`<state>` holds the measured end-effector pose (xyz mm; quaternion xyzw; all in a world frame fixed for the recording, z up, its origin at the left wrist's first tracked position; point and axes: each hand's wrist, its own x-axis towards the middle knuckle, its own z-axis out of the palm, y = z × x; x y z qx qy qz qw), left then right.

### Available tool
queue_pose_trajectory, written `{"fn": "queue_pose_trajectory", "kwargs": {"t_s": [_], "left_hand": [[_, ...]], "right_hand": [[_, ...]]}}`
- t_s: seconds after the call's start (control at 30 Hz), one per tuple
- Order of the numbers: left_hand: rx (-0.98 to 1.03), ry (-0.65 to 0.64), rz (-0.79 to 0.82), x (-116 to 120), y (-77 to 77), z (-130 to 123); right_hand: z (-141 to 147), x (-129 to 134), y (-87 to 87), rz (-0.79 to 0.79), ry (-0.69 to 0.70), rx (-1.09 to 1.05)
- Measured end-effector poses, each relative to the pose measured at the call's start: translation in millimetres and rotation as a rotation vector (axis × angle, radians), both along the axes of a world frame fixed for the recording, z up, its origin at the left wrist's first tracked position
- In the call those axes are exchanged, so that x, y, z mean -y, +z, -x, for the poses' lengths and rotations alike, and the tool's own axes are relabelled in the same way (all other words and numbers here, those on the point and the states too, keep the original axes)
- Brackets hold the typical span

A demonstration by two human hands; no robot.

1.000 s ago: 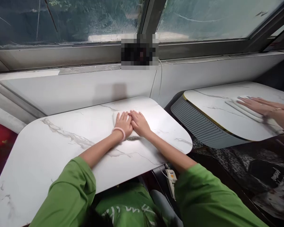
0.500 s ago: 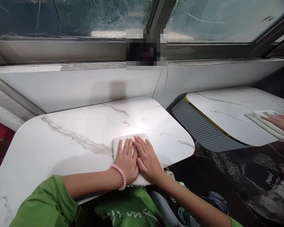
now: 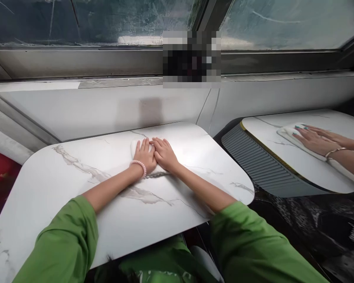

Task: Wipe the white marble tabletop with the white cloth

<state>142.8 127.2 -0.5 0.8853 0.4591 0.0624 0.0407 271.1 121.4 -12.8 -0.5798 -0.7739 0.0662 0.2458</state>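
A folded white cloth (image 3: pixel 159 170) lies on the white marble-patterned tabletop (image 3: pixel 129 226), toward its far side. My left hand (image 3: pixel 146 155) rests flat on it, fingers stretched forward, with a pink coiled band round the wrist. Beside it and touching it, my right hand (image 3: pixel 165 153) presses on the same cloth, its fingers also straight. Both palms cover most of the cloth; its left corner and near edge show. Neither hand is wrapped round anything.
To the right, another person's hands (image 3: pixel 317 139) lie on a white cloth (image 3: pixel 286 132) on a second marble-patterned table (image 3: pixel 321 179). A white wall (image 3: pixel 97 108) and windows (image 3: pixel 106 23) border the far side. Something red (image 3: pixel 1 177) stands at left.
My hands and the cloth have moved forward from the near edge toward the far side, slightly left, arms now extended. The other person's hands and cloth have moved left on their table.
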Motion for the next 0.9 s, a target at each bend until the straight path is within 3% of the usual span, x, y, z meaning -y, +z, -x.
{"fn": "queue_pose_trajectory", "kwargs": {"t_s": [0.2,0.3,0.43,0.67,0.9], "left_hand": [[-0.005,0.057,-0.039,-68.1,-0.1,-5.9],[0.006,0.060,-0.060,-85.0,-2.4,-8.1],[0.019,0.068,-0.088,-90.7,-5.8,-8.9],[0.026,0.074,-0.074,-64.4,-6.5,-3.0],[0.010,0.006,-0.066,14.1,-4.0,23.6]], "right_hand": [[-1.7,-73.4,-1.4,-0.026,-0.007,-0.021],[-3.4,-89.8,-1.6,-0.034,-0.014,-0.023],[-4.4,-92.8,-2.3,-0.017,-0.008,-0.014],[0.4,-65.4,-2.2,0.011,-0.018,-0.017],[22.3,19.6,3.6,0.026,-0.019,0.095]]}}
